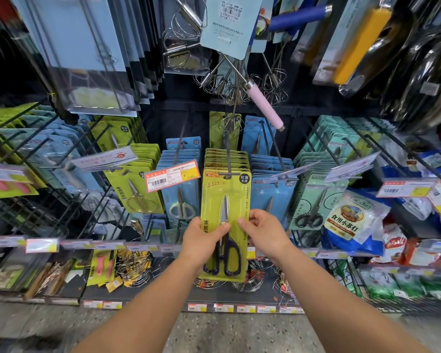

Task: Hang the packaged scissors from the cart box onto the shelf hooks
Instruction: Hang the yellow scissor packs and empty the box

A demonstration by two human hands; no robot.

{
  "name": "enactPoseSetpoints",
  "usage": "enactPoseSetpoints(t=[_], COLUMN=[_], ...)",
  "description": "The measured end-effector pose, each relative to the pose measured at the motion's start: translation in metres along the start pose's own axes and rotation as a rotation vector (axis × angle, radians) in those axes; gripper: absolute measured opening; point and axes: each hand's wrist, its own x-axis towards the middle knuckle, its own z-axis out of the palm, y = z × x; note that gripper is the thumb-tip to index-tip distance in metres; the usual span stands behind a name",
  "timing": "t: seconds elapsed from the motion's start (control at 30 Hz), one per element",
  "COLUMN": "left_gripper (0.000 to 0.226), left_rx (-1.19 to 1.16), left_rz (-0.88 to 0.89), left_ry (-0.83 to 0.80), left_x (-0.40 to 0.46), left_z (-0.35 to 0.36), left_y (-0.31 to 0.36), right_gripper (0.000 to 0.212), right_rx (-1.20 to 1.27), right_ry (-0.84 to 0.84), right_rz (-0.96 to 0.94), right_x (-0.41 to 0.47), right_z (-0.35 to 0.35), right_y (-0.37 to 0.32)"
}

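A yellow-green packaged pair of scissors (236, 200) with dark blue handles hangs at the front of a black shelf hook (228, 159), its top slot over the hook's tip. Several matching yellow-green packs sit behind it on the same hook. My left hand (201, 238) grips the pack's left edge, thumb across the front. My right hand (262, 230) pinches the right edge at mid-height. The cart box is out of view.
Blue scissor packs (181, 200) hang on the hook to the left, more blue packs (273, 197) and green packs (313, 202) to the right. Whisks (239, 85) dangle above. A price tag (172, 175) sticks out left of the hook. Wire items lie on the lower shelf (138, 271).
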Motion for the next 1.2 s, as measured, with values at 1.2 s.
enactPoseSetpoints(t=[1.2], left_gripper=[0.056], left_rx=[0.868], left_rz=[0.240], left_ry=[0.095], left_x=[0.036], left_z=[0.007], left_y=[0.006], right_gripper=[0.047], right_rx=[-0.320], right_ry=[-0.023], right_rz=[0.028], right_x=[0.031], right_z=[0.012], right_y=[-0.008])
